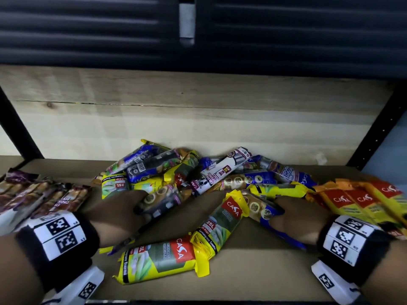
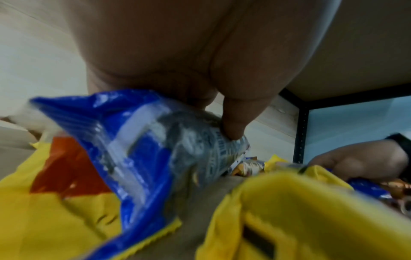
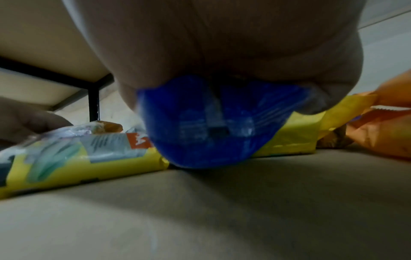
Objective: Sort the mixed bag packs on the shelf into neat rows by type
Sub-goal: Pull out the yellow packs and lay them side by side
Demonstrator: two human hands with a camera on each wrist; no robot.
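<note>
so each of our hands has a blue pack out of the mixed pile (image 1: 198, 177) mid-shelf: left hand (image 1: 119, 212) curled round one (image 1: 160, 201), right hand (image 1: 301, 219) closed on another (image 1: 262, 212), likely to start a blue row between the brown row (image 1: 44, 199) and orange row (image 1: 363, 201).

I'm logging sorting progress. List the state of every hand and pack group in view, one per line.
left hand: gripping a blue pack pulled from the pile
right hand: gripping another blue pack, its end on the shelf
middle pile: still mixed, unsorted
orange packs: lined up at right
brown drawstring packs: lined up at left
two yellow lemongrass packs: loose in front
</note>
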